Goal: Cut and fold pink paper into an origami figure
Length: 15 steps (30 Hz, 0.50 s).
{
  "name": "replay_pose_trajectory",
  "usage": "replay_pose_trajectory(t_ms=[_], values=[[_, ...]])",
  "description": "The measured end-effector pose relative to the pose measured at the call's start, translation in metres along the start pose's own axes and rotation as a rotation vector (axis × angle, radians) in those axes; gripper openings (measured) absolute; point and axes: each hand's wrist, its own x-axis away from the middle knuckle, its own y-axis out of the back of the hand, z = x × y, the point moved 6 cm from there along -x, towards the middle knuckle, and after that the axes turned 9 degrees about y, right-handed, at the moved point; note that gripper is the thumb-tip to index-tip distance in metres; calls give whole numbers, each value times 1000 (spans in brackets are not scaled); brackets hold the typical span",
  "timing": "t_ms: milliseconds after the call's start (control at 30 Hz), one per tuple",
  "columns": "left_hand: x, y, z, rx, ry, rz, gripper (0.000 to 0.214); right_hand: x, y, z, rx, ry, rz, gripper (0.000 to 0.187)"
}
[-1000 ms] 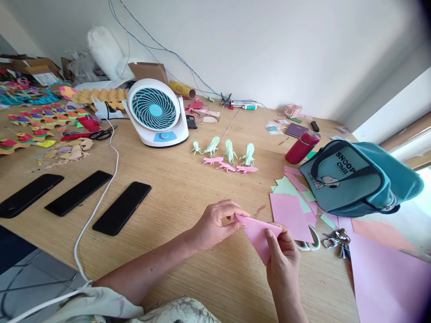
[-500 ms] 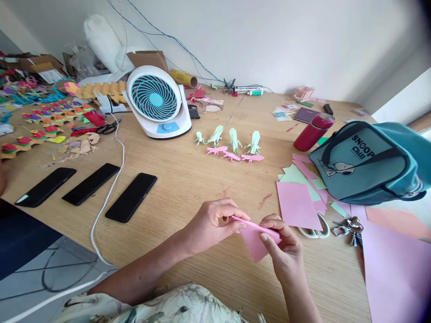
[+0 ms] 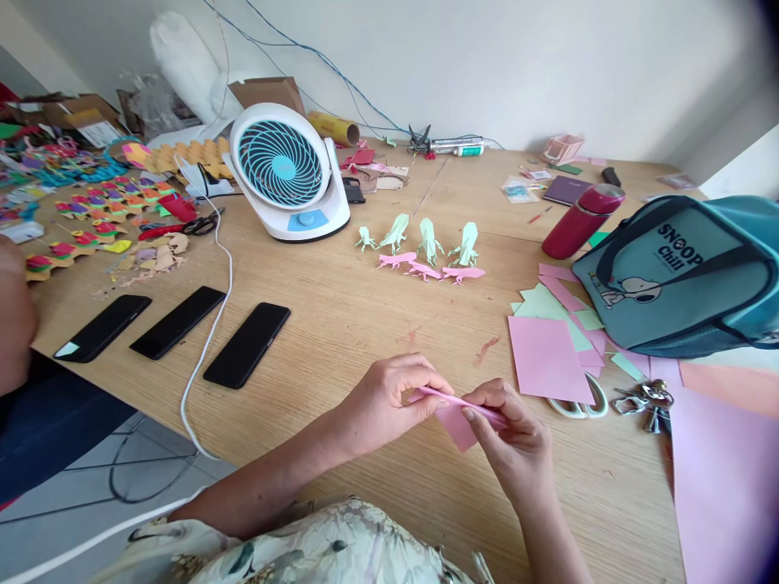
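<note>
A partly folded piece of pink paper is held between both hands just above the table near its front edge. My left hand pinches its left end between thumb and fingers. On the right end, my right hand grips the folded top edge, thumb in front and fingers behind. A pointed flap hangs down below the fold. Farther back stand several green folded paper figures, with three pink folded paper figures lying in front of them.
Right of my hands lie pink paper sheets, white-handled scissors and keys. A teal bag and red bottle stand beyond. Three black phones, a white cable and a fan are leftward. A person's arm shows far left.
My right hand's thumb has slid inward along the fold, and less of the hanging flap shows. The view has shifted slightly, and the other person's arm at the left edge shows more.
</note>
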Motion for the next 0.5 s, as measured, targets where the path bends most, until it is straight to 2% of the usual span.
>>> replay_pose_trajectory(t_ms=[133, 333, 500], values=[[1, -2, -2, -58, -63, 25, 14, 0, 0, 3, 52, 15, 15, 8], [2, -2, 0, -55, -65, 30, 16, -1, -5, 6, 64, 10, 70, 7], [3, -2, 0, -52, -72, 22, 16, 0, -5, 7, 63, 21, 65, 8]])
